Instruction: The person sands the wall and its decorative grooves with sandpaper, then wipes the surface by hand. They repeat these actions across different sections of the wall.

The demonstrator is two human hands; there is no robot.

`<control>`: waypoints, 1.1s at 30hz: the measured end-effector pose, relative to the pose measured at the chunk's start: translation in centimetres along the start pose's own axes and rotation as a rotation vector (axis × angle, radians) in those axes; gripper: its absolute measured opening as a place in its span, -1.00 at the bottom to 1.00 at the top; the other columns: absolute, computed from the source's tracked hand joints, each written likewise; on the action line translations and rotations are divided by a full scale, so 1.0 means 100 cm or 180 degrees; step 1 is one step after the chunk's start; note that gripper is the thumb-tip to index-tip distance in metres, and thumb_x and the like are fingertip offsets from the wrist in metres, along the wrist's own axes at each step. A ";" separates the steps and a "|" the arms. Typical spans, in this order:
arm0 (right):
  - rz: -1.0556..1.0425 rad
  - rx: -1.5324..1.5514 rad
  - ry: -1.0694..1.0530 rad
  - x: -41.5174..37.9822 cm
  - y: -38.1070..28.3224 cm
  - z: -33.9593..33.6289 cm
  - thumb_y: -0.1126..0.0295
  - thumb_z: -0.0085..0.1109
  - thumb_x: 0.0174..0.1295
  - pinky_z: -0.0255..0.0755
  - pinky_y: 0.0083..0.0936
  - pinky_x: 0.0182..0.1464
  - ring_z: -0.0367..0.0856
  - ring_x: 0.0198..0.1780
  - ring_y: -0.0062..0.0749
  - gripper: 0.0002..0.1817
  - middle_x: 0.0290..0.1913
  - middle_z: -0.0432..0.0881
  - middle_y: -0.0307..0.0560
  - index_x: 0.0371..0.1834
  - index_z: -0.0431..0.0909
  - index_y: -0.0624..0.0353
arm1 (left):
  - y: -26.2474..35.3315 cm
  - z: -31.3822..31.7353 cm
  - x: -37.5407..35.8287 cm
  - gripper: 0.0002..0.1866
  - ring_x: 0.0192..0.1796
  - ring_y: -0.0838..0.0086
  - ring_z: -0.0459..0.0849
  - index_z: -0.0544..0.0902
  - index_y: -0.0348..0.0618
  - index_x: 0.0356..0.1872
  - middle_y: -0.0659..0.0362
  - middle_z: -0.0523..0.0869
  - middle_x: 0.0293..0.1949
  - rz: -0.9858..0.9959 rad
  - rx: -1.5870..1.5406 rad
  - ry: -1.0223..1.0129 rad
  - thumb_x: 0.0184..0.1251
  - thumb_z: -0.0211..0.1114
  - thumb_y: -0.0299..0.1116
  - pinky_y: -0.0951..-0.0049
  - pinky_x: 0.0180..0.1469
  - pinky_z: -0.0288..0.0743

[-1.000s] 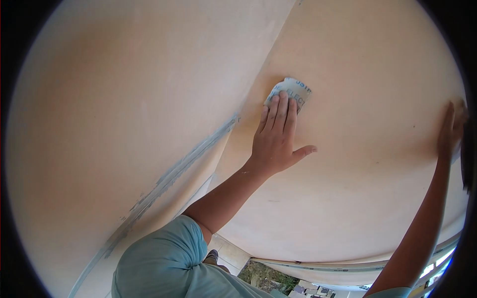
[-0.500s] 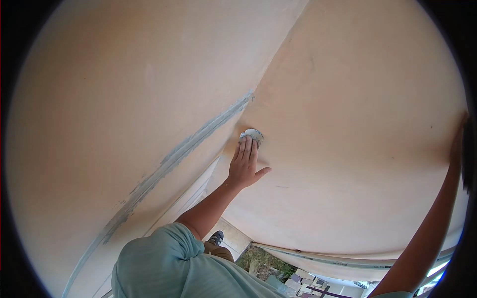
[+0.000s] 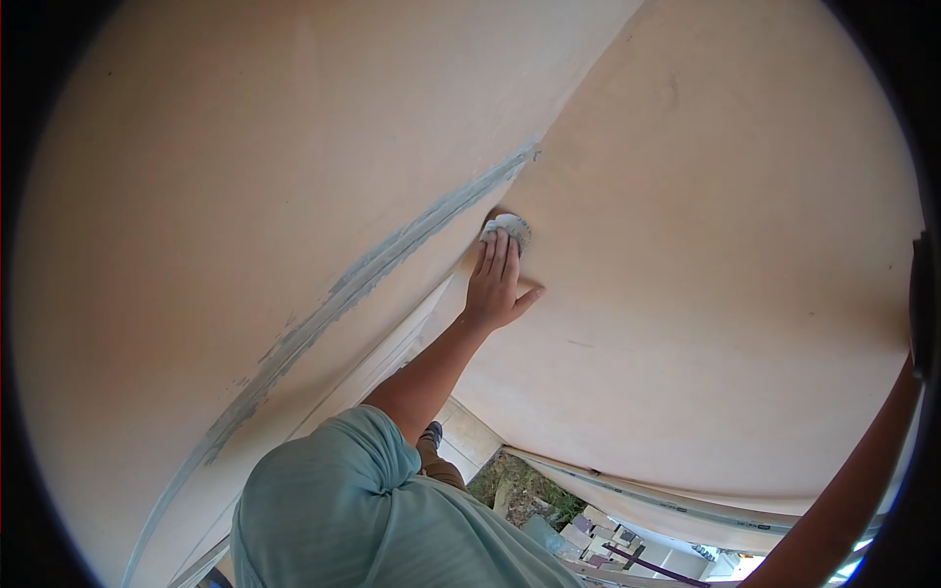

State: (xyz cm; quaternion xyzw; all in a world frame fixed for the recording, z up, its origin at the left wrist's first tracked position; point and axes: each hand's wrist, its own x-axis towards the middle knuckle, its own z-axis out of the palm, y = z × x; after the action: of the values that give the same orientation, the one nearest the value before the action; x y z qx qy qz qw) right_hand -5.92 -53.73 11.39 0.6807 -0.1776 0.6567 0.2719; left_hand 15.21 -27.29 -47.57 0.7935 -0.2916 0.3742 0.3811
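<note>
Against the beige wall (image 3: 706, 255), close to the corner, my left hand (image 3: 499, 281) presses a round whitish pad (image 3: 508, 231) flat under its fingertips, with the thumb spread out to the right. Just left of it, a grey filled strip (image 3: 382, 265) runs diagonally down the adjoining wall from the corner. My right arm (image 3: 853, 470) reaches up along the far right edge; its hand lies behind a dark object (image 3: 919, 304) and the edge of view, so its fingers are hidden.
Below are a tiled floor (image 3: 466, 436), my shoe (image 3: 432, 431) and a long metal-like rail (image 3: 676, 502). Beyond the rail, lower down, lie grass (image 3: 520, 490) and scattered pale slabs (image 3: 593, 534).
The view has shifted, and the left hand with the pad appears higher and slightly to the right, nearer the upper end of the grey strip. The right arm sits lower in view.
</note>
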 end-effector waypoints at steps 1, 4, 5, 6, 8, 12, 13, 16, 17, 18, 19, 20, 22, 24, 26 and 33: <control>0.0027 0.0038 -0.0006 0.001 -0.001 0.000 -0.18 -0.07 0.51 0.47 0.09 0.22 0.55 0.23 -0.06 -0.37 0.24 0.52 0.05 0.39 0.37 0.07 | -0.002 0.006 -0.023 0.08 0.58 -0.39 0.07 0.16 -0.61 0.48 -0.52 0.12 0.51 0.0005 -0.0008 -0.0014 0.38 0.21 0.31 -0.28 0.56 -0.02; 0.0046 0.0060 -0.0066 0.001 -0.004 0.001 -0.18 -0.09 0.52 0.47 0.09 0.23 0.54 0.25 -0.06 -0.36 0.25 0.51 0.06 0.40 0.35 0.08 | 0.002 0.012 -0.051 0.11 0.58 -0.45 0.01 0.10 -0.66 0.47 -0.58 0.05 0.50 -0.0810 -0.0362 -0.0341 0.38 0.21 0.31 -0.30 0.56 -0.08; 0.0049 0.0035 -0.0091 0.000 -0.005 0.000 -0.19 -0.10 0.52 0.47 0.09 0.24 0.53 0.26 -0.05 -0.35 0.26 0.50 0.07 0.41 0.34 0.09 | 0.012 0.015 -0.042 0.11 0.59 -0.44 -0.01 0.09 -0.66 0.48 -0.58 0.03 0.51 -0.0862 -0.0425 -0.0105 0.39 0.20 0.31 -0.30 0.57 -0.09; 0.0058 0.0024 -0.0104 -0.002 -0.007 -0.001 -0.19 -0.10 0.52 0.47 0.09 0.24 0.53 0.26 -0.05 -0.35 0.26 0.50 0.07 0.41 0.34 0.09 | 0.019 0.016 -0.033 0.11 0.59 -0.43 -0.03 0.08 -0.66 0.48 -0.58 0.02 0.52 -0.0906 -0.0488 0.0125 0.39 0.19 0.32 -0.30 0.57 -0.10; 0.0285 0.0083 -0.0141 -0.006 -0.017 -0.004 -0.19 -0.10 0.53 0.47 0.09 0.25 0.52 0.28 -0.03 -0.35 0.29 0.47 0.10 0.41 0.34 0.10 | 0.029 0.005 0.002 0.11 0.59 -0.44 -0.03 0.08 -0.66 0.48 -0.58 0.02 0.51 -0.0518 -0.0522 0.0176 0.40 0.18 0.32 -0.30 0.57 -0.10; 0.0233 0.0338 -0.0141 -0.006 -0.015 -0.003 -0.18 -0.09 0.53 0.46 0.10 0.24 0.51 0.28 -0.01 -0.36 0.31 0.45 0.12 0.41 0.34 0.10 | 0.037 -0.006 0.042 0.09 0.59 -0.45 -0.05 0.08 -0.66 0.48 -0.57 0.01 0.52 0.0056 -0.0548 0.0226 0.43 0.16 0.31 -0.29 0.57 -0.10; 0.0282 0.0338 -0.0164 -0.006 -0.015 -0.003 -0.16 -0.08 0.53 0.46 0.10 0.23 0.51 0.27 0.00 -0.37 0.30 0.46 0.12 0.41 0.34 0.10 | 0.033 -0.004 0.036 0.09 0.59 -0.45 -0.05 0.08 -0.66 0.48 -0.57 0.01 0.52 0.0052 -0.0540 0.0233 0.43 0.16 0.31 -0.29 0.57 -0.10; 0.0319 0.0329 -0.0149 -0.005 -0.017 -0.005 -0.15 -0.07 0.53 0.47 0.09 0.22 0.52 0.26 -0.01 -0.38 0.28 0.47 0.12 0.40 0.35 0.10 | 0.012 0.015 -0.006 0.09 0.60 -0.43 -0.05 0.05 -0.66 0.49 -0.56 0.01 0.53 0.0108 -0.0237 0.0181 0.43 0.16 0.29 -0.28 0.58 -0.12; 0.0301 0.0318 -0.0132 -0.005 -0.018 -0.006 -0.14 -0.06 0.53 0.47 0.08 0.21 0.52 0.25 -0.03 -0.39 0.27 0.49 0.12 0.39 0.35 0.10 | 0.012 0.018 -0.027 0.11 0.62 -0.40 -0.09 0.00 -0.66 0.51 -0.55 -0.03 0.54 -0.0431 -0.0476 0.0007 0.43 0.16 0.29 -0.27 0.59 -0.16; 0.0316 0.0305 -0.0128 -0.005 -0.019 -0.006 -0.14 -0.06 0.53 0.47 0.08 0.21 0.52 0.25 -0.03 -0.39 0.27 0.49 0.12 0.39 0.35 0.10 | 0.017 0.017 -0.042 0.13 0.63 -0.38 -0.12 -0.05 -0.66 0.52 -0.54 -0.06 0.55 -0.0972 -0.0715 -0.0181 0.44 0.17 0.28 -0.27 0.60 -0.20; 0.0302 0.0217 -0.0146 -0.005 -0.020 -0.007 -0.14 -0.06 0.52 0.47 0.07 0.21 0.53 0.25 -0.04 -0.39 0.25 0.50 0.13 0.38 0.36 0.10 | 0.025 0.014 -0.050 0.13 0.63 -0.38 -0.12 -0.05 -0.66 0.52 -0.54 -0.06 0.55 -0.0948 -0.0719 -0.0191 0.44 0.17 0.28 -0.27 0.60 -0.20; 0.0295 0.0134 -0.0150 -0.004 -0.019 -0.008 -0.14 -0.05 0.51 0.47 0.06 0.20 0.54 0.24 -0.05 -0.39 0.23 0.51 0.13 0.37 0.37 0.11 | 0.032 0.011 -0.054 0.15 0.63 -0.38 -0.17 -0.11 -0.66 0.53 -0.55 -0.11 0.56 -0.1298 -0.0962 -0.0264 0.44 0.16 0.28 -0.25 0.60 -0.24; 0.0258 0.0149 -0.0148 -0.003 -0.015 -0.010 -0.14 -0.05 0.51 0.47 0.07 0.21 0.54 0.23 -0.05 -0.39 0.23 0.51 0.14 0.36 0.38 0.11 | 0.036 0.011 -0.041 0.18 0.64 -0.39 -0.22 -0.17 -0.65 0.54 -0.55 -0.16 0.56 -0.1605 -0.1180 -0.0295 0.44 0.16 0.28 -0.24 0.61 -0.28; 0.0222 0.0182 -0.0172 -0.003 -0.011 -0.007 -0.14 -0.06 0.50 0.47 0.07 0.22 0.55 0.22 -0.05 -0.38 0.22 0.52 0.15 0.35 0.39 0.12 | 0.047 0.004 -0.011 0.21 0.64 -0.38 -0.30 -0.23 -0.65 0.54 -0.55 -0.23 0.57 -0.1297 -0.1114 -0.0100 0.43 0.15 0.31 -0.23 0.61 -0.32; 0.0044 0.0099 0.0029 -0.005 -0.003 -0.003 -0.14 -0.05 0.50 0.45 0.10 0.27 0.52 0.27 -0.02 -0.36 0.25 0.51 0.17 0.37 0.38 0.15 | 0.061 -0.008 0.033 0.20 0.64 -0.38 -0.25 -0.17 -0.66 0.54 -0.55 -0.19 0.57 -0.0917 -0.1102 0.0039 0.42 0.14 0.34 -0.25 0.60 -0.28; 0.0210 -0.0610 -0.0188 -0.003 0.089 0.073 -0.64 -0.28 0.24 0.24 -0.20 0.51 0.44 0.49 -0.16 -0.05 0.52 0.45 -0.22 0.59 0.29 -0.39 | 0.115 -0.084 0.192 0.22 0.64 -0.36 -0.19 -0.12 -0.62 0.55 -0.53 -0.15 0.57 0.0467 -0.0048 0.0091 0.37 0.17 0.37 -0.29 0.58 -0.20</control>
State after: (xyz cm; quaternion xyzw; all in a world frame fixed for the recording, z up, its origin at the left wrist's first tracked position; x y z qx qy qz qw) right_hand -5.46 -65.19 12.42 0.6643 -0.2699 0.6249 0.3087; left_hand 14.07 -29.96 -23.84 0.7617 -0.3463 0.4102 0.3627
